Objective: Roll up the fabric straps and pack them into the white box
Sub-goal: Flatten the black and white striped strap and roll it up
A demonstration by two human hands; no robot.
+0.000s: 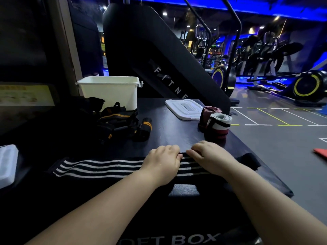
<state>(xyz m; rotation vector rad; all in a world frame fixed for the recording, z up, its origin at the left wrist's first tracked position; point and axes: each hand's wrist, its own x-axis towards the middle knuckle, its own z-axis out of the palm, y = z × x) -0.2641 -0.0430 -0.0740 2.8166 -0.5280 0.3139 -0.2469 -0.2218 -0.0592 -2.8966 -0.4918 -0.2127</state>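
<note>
left hand (164, 163) and right hand (210, 156) lay side by side on the striped strap (99, 167), fingers curled over its far edge, apparently pinching it; the white box (113, 92) stood well behind.

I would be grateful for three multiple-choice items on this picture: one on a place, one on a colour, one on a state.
1. Where is the lid relative to the white box? A on top of it; B right of it, on the black platform; C inside it.
2. What colour are the stripes on the strap under the left hand and right hand? A orange; B white; C red.
3. How is the white box? A open; B lidded; C overturned.
Key: 1 B, it lies flat beside the box; 2 B, white lines cross black fabric; 3 A, its top is uncovered.
</note>
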